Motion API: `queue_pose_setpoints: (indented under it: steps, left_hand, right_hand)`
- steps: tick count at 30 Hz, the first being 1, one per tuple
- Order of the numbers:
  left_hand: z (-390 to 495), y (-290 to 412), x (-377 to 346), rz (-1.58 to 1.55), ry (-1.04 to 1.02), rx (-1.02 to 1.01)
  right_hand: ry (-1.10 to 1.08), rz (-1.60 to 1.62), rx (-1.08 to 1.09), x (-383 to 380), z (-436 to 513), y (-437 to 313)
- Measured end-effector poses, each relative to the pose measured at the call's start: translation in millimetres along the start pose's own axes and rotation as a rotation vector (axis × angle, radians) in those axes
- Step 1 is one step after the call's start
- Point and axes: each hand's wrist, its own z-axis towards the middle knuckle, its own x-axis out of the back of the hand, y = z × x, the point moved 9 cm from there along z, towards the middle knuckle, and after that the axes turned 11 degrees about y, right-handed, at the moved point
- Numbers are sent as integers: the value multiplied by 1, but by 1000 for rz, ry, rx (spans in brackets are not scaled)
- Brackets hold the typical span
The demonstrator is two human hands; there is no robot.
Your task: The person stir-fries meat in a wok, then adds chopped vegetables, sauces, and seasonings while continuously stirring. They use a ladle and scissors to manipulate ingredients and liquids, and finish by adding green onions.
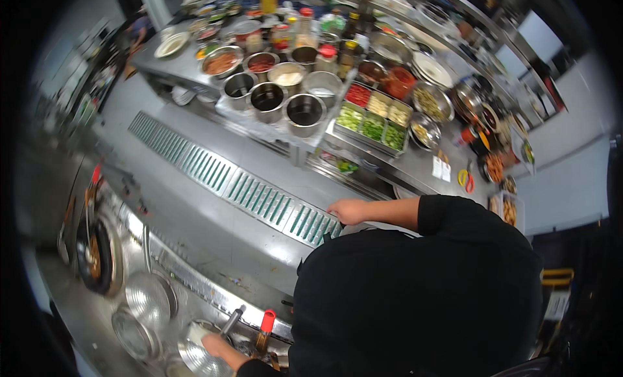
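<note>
My left hand [215,346] is low in the view, over a shiny perforated metal strainer [204,361] on the stove side. A pale, cloth-like thing [197,332] lies against its fingers; blur hides whether they grip it. Close by are a metal handle [232,320] and a red-ended handle [267,321]. My right hand [348,211] is stretched out above the slotted floor drain [263,197], its fingers partly curled. Nothing is plainly seen in it, but its palm side is hidden.
Across the aisle, a steel counter [413,168] holds metal pots [304,115], bottles, sauces and a divided tray of chopped vegetables [372,126]. Scissors [466,180] lie farther right. Strainers [148,299] and a dark wok [100,260] stand at the left. Another person [137,33] is far back.
</note>
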Motion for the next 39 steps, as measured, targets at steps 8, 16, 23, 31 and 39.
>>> queue_pose_setpoints:
  steps: [8,16,23,31,39]
  left_hand:
    - [-127,136,82,-153,10,-202]
    - [-215,247,155,-346,278,-606]
    - [-161,197,273,-152,740,-650]
    - [-60,50,360,485,545,-368]
    - [-128,99,416,88,500,-221]
  right_hand:
    - [86,-70,-326,45,-97,171]
    - [504,-218,-1222,153,-327,405]
    - [960,10,-1762,152,-506,517]
    - [657,50,-1277,98,-523,632]
    - [1096,1568,-1098,174,-459,527]
